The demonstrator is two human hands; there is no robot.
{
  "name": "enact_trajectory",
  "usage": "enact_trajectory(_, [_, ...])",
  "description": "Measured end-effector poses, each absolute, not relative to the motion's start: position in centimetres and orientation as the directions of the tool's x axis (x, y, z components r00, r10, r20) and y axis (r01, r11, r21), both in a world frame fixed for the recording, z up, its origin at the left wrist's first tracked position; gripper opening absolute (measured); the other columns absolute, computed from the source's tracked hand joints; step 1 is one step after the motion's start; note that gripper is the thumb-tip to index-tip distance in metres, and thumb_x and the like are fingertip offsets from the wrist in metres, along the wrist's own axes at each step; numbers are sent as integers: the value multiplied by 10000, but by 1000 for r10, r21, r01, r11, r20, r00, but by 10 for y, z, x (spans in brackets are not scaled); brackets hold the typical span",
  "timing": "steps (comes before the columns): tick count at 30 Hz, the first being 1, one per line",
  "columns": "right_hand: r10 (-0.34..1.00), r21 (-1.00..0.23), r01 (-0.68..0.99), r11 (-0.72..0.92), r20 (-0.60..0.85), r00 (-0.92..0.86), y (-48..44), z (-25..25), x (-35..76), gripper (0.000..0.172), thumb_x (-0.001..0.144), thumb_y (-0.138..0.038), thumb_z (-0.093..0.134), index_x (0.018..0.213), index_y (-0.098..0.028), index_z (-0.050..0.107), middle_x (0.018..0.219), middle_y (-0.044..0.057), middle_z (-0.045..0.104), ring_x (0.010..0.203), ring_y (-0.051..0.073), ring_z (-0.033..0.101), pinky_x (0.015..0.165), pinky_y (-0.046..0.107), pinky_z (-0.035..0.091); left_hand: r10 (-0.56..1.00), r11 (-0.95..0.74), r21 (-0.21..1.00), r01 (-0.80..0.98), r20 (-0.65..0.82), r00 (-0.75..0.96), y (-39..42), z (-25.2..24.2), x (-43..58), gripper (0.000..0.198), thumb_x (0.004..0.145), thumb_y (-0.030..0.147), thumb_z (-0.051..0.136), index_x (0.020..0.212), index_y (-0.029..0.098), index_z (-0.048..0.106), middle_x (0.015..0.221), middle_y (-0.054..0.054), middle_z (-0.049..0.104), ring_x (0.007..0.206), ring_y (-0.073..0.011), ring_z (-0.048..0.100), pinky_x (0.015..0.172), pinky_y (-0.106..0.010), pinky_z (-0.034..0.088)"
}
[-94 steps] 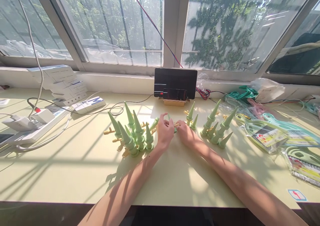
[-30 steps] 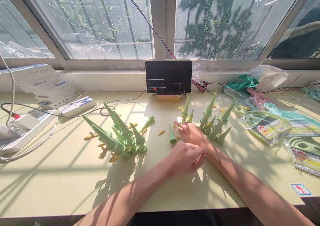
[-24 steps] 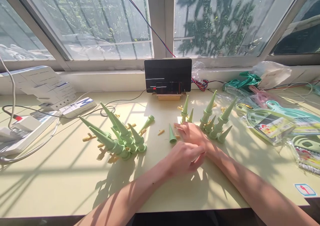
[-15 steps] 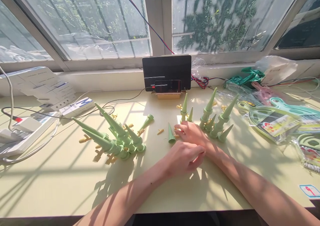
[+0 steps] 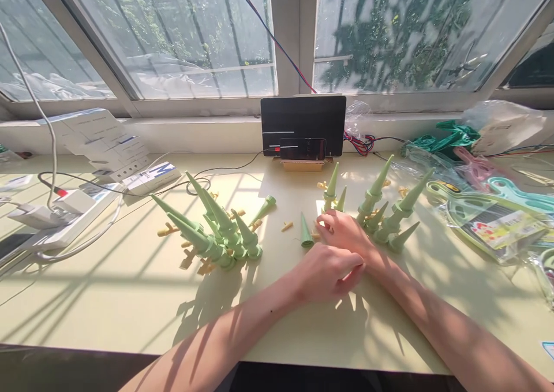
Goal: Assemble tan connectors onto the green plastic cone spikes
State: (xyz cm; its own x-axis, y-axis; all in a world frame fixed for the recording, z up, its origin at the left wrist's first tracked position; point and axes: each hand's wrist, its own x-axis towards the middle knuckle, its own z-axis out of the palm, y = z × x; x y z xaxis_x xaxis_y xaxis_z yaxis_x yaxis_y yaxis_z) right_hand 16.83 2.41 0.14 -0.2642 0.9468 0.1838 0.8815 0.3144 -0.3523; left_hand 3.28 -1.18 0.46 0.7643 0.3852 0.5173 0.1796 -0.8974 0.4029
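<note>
My left hand (image 5: 331,272) is closed beside my right wrist, thumb and forefinger together; anything between them is too small to tell. My right hand (image 5: 345,230) curls its fingers by a small yellow peg and the right-hand group; what its fingertips hold is hidden. A green paper cone (image 5: 306,231) lies just left of it, and a yellow peg (image 5: 287,226) lies farther left. On the right stand green spiked assemblies (image 5: 373,198) with yellow pegs. A larger spiked cluster (image 5: 223,230) stands on the left, with another green cone (image 5: 265,208) behind it.
A black tablet (image 5: 303,123) with a phone (image 5: 303,149) in front stands at the back. White boxes (image 5: 151,176) and a power strip (image 5: 82,213) with cables are on the left. Bagged brushes (image 5: 497,221), a green bag (image 5: 448,138) and clear plastic lie on the right.
The view has shifted, so the table and objects appear farther right. My right fingers have curled closer together. My left hand keeps its closed shape by the right wrist.
</note>
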Motion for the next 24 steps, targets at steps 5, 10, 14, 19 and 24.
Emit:
enact_trajectory(5, [946,-392,864,316,196,-258,23,0,169,182,925,-222,488,827,-194,639,752,13,586,630,128,473,566,246,293,384,-904,381,192,527,758,-13,6,33,288,912,170,476,630,193,418,538,41,441,469,-84,328,455,-275,235])
enact_trajectory(10, [944,-424,847,320,219,-247,21,2,170,173,911,-242,484,799,-201,609,702,-5,552,604,131,463,570,252,310,380,-911,359,204,534,755,-14,7,34,281,888,162,490,622,198,406,520,32,449,457,-92,338,463,-278,256])
enact_trajectory(14, [948,-490,814,313,219,-232,19,2,170,202,918,-290,459,792,-208,593,664,-17,536,581,134,461,565,255,328,417,-898,370,239,539,732,-18,9,33,282,898,160,487,626,202,430,529,21,476,462,-105,379,479,-288,269])
enact_trajectory(19, [948,-608,728,316,229,-220,18,0,174,215,923,-351,459,844,-202,593,658,-12,564,584,142,502,587,262,393,405,-907,334,255,535,741,-16,8,33,311,946,193,448,635,196,469,540,21,488,482,-106,391,492,-291,288])
enact_trajectory(24, [950,-680,663,313,233,-209,16,3,175,234,913,-388,467,872,-192,589,681,4,579,596,153,508,593,279,423,383,-915,321,244,498,778,-12,7,33,258,916,173,481,658,187,482,549,37,461,490,-92,399,484,-268,283])
